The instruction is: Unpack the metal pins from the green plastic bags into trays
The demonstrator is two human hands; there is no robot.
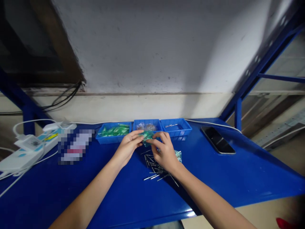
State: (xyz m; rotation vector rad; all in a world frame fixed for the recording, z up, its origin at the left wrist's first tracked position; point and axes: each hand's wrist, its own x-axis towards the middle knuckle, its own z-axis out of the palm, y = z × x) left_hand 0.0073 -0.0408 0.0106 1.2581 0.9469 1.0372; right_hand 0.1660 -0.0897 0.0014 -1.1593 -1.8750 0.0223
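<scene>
My left hand (127, 147) and my right hand (164, 152) meet over the blue table (124, 194), both pinching a small green plastic packet (147, 136) between their fingertips. Under my right hand lies a loose pile of thin metal pins (154, 168). A second green packet (178, 155) peeks out just right of my right hand. Behind the hands stand three blue trays: the left tray (113, 132) holds green packets, the middle tray (147, 126) holds clear bags, the right tray (176, 127) holds a few pins.
A black phone (217, 140) lies face up at the right of the table. A white power strip (30, 144) with plugs and cables sits at the left, beside a blurred-out item (74, 146). A white wall and blue shelf posts stand behind.
</scene>
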